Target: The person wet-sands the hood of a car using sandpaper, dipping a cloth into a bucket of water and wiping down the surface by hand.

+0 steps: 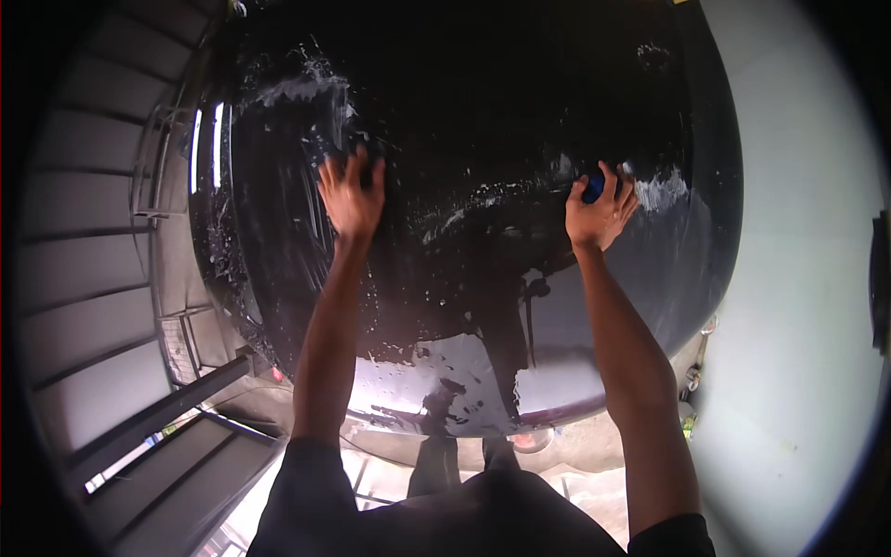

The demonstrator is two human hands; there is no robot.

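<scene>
A right hand (603, 221) grips a blue object (592, 189) toward the right edge of a black panel (464, 102); the left hand (353, 202), fingers spread, has an unclear hold.

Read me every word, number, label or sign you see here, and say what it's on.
No text can be read.
Glossy black panel: white smears, no lettering I can make out.
Blue object in the right hand: none visible.
Small greenish item at lower right: too small to tell.
</scene>
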